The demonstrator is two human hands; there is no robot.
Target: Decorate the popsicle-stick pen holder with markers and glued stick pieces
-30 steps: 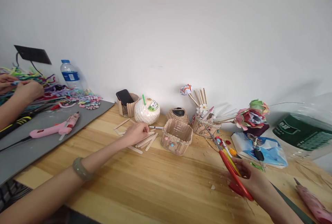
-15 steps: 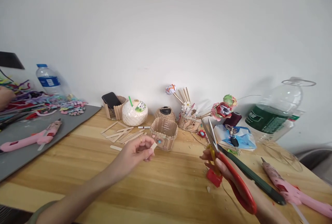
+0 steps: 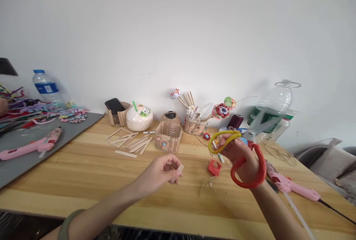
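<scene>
Between the thumb and fingers of my left hand (image 3: pixel 164 173) is a short piece of wooden stick (image 3: pixel 180 168), held just in front of the stick-sided basket (image 3: pixel 168 138). My right hand (image 3: pixel 243 158) holds scissors with one yellow and one red handle (image 3: pixel 261 167); the blades point up and away to the right and look blurred. Several flat wooden sticks (image 3: pixel 136 143) lie left of the basket. A small red object (image 3: pixel 214 167) rests on the table between my hands, with small wood bits around it.
Behind stand a phone (image 3: pixel 114 105) in a holder, a white coconut (image 3: pixel 139 117), a twine roll (image 3: pixel 170 117), paper flowers (image 3: pixel 221 110) and bottles (image 3: pixel 278 103). Pink glue guns (image 3: pixel 294 187) lie at both sides. At the far left, a person's hand (image 3: pixel 3 106) is beside colourful yarn.
The scissors have turned in my right hand, from blades upright to handles facing me. My left hand has moved right and slightly down with the stick piece. The view has shifted right.
</scene>
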